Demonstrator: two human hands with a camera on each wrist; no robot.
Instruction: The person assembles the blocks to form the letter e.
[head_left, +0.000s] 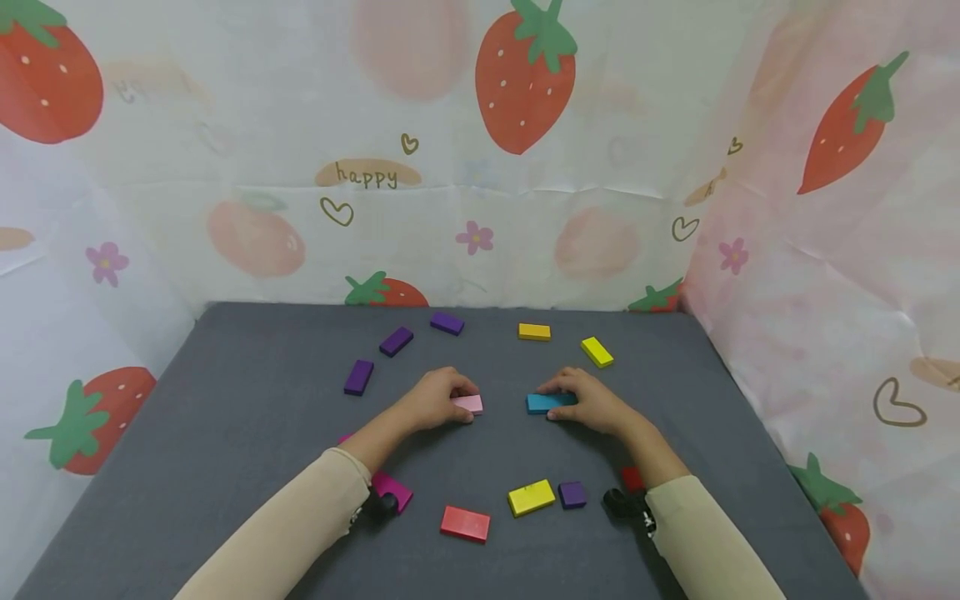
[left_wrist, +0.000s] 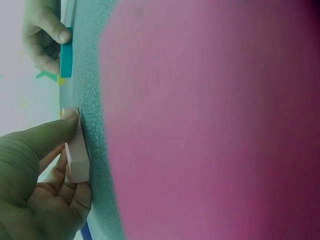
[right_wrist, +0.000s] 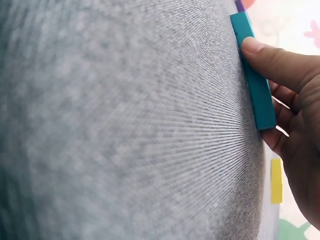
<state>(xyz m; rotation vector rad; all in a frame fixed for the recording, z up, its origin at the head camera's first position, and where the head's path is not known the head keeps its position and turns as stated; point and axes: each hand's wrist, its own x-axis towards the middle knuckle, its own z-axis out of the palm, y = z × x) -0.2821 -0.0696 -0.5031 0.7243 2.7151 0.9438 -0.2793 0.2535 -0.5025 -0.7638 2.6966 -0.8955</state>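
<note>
My left hand pinches a pale pink block near the middle of the table. In the left wrist view, the thumb lies on one long side of that pink block and the fingers are behind it. Across a short gap, my right hand grips a flat blue block between thumb and fingers. The right wrist view shows the blue block close over the grey cloth, with the thumb on its face. The two blocks point toward each other and stand apart.
Purple blocks curve along the back left; an orange-yellow block and a yellow block lie back right. Nearer are a red block, a yellow one and a small purple one. My left forearm partly covers a magenta block.
</note>
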